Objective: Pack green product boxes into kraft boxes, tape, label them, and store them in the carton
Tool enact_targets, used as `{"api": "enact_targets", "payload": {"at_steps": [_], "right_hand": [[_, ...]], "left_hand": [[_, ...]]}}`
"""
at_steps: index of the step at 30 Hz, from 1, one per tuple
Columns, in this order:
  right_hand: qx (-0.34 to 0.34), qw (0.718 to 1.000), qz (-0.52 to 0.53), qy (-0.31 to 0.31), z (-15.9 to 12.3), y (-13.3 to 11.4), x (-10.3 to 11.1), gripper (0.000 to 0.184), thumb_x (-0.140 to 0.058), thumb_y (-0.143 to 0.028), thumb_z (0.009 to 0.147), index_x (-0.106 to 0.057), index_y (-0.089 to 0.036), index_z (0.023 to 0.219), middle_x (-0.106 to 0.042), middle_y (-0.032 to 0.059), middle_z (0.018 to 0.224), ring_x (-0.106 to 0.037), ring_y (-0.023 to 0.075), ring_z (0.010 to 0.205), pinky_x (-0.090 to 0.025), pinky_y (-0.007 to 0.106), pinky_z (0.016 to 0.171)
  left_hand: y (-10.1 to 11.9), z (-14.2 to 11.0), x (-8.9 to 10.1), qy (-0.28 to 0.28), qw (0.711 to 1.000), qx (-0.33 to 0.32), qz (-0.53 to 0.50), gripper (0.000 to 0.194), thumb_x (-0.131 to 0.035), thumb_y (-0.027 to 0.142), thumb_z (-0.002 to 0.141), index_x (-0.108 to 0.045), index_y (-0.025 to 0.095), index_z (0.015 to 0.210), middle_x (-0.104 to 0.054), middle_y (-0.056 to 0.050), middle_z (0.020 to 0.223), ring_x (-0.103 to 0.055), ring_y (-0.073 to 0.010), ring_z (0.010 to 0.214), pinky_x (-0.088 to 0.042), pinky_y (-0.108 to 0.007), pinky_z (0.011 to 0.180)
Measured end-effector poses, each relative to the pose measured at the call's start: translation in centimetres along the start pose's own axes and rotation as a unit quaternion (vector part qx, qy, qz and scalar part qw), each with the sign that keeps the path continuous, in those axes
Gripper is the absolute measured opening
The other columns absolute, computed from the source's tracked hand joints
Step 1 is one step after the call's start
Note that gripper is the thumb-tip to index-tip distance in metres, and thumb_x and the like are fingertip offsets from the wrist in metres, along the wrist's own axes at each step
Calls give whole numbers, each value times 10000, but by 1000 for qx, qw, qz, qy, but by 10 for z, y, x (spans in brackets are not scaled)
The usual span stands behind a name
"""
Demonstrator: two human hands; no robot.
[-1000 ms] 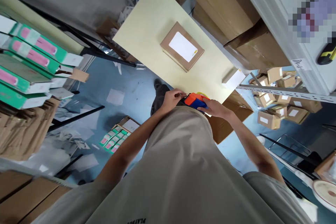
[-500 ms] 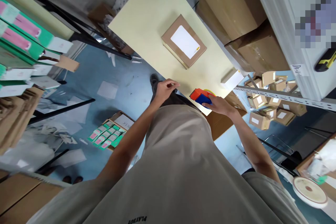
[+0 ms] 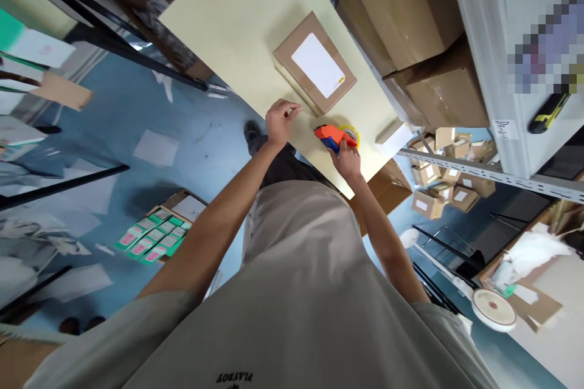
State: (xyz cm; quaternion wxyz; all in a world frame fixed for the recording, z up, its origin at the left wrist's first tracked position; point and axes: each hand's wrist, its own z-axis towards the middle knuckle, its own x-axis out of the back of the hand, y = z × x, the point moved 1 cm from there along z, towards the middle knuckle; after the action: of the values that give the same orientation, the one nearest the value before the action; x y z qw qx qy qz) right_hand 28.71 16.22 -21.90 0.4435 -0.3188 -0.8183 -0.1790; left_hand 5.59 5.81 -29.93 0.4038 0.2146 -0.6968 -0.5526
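My right hand (image 3: 347, 161) grips an orange and blue tape dispenser (image 3: 335, 135) with a roll of yellowish tape (image 3: 352, 134), low over the near end of the table. Just beyond the dispenser lies a closed cardboard box (image 3: 314, 64) with a large white label (image 3: 318, 65) on top. My left hand (image 3: 279, 121) is beside the box's near left side, thumb and forefinger brought together in a pinch. Whether anything thin is between those fingertips, I cannot make out.
The box rests on a cream table (image 3: 219, 18). A small white box (image 3: 393, 137) stands at its right edge. Large cartons (image 3: 401, 6) and a metal shelf post (image 3: 483, 42) rise on the right. Green boxes (image 3: 152, 234) sit on the floor at left.
My right hand has brought the tape dispenser left and closer to the labelled box, turning it. My left hand has also shifted towards the box. The whole view has swung slightly.
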Motion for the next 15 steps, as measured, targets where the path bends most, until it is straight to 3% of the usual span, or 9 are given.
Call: {"api": "enact_targets", "payload": {"at_steps": [8, 15], "right_hand": [[-48, 995, -37, 73, 15, -6, -19, 577, -360, -439, 1195, -530, 21, 1498, -762, 339, 1200, -763, 407, 1171, -608, 498, 1004], [-66, 989, -9, 129, 17, -14, -29, 507, -382, -433, 1189, -593, -20, 1392, -782, 319, 1143, -781, 394, 1130, -617, 506, 1011]], "left_hand": [[4, 12, -18, 0, 999, 3, -34, 301, -688, 515, 1088, -832, 259, 1027, -772, -71, 1042, -737, -255, 1064, -624, -399, 999], [3, 20, -45, 48, 991, 68, -106, 239, -761, 481, 1046, -845, 258, 1057, -803, -79, 1105, -772, -260, 1154, -645, -379, 1045]]}}
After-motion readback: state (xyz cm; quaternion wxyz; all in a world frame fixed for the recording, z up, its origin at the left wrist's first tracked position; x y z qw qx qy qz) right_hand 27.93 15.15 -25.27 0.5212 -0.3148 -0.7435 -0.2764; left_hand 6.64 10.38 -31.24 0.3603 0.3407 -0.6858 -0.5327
